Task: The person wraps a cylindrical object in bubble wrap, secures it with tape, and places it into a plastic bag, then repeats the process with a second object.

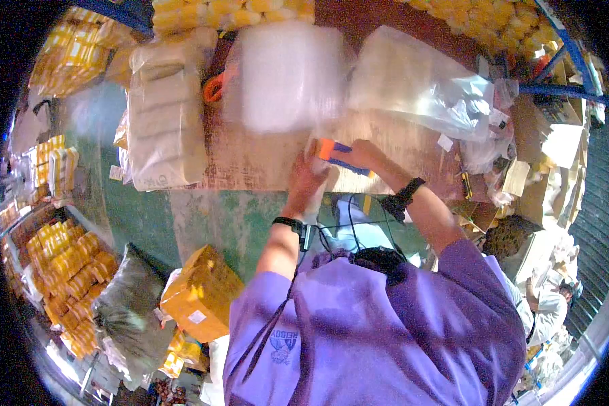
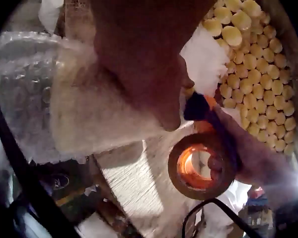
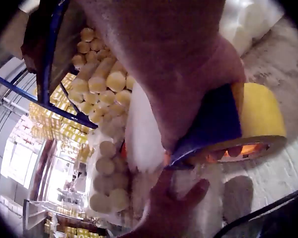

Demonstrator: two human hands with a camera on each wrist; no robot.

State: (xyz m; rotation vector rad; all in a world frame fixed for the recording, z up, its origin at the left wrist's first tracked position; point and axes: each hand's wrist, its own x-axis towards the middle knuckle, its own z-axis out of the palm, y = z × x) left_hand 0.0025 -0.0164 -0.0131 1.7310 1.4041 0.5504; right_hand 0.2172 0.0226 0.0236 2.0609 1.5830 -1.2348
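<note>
My right hand (image 1: 369, 155) grips a blue and orange tape dispenser (image 1: 342, 154) over the near edge of the table. A wide roll of tape (image 3: 260, 111) sits on the dispenser, yellowish on its outside, and its round core faces the left wrist view. My left hand (image 1: 306, 177) is at the dispenser's front end; in the right wrist view this left hand (image 3: 171, 203) has its thumb spread away from the fingers, with the fingertips right at the blue tip. Beyond both hands lies a white wrapped bundle (image 1: 291, 81), blurred in the head view.
Clear plastic bags (image 1: 419, 81) lie right of the bundle, and a long wrapped package (image 1: 166, 122) lies left. Orange scissor-like handles (image 1: 213, 88) show between. Stacked yellow rolls (image 2: 258, 84) stand behind the table. A cardboard box (image 1: 199, 294) stands on the floor at left.
</note>
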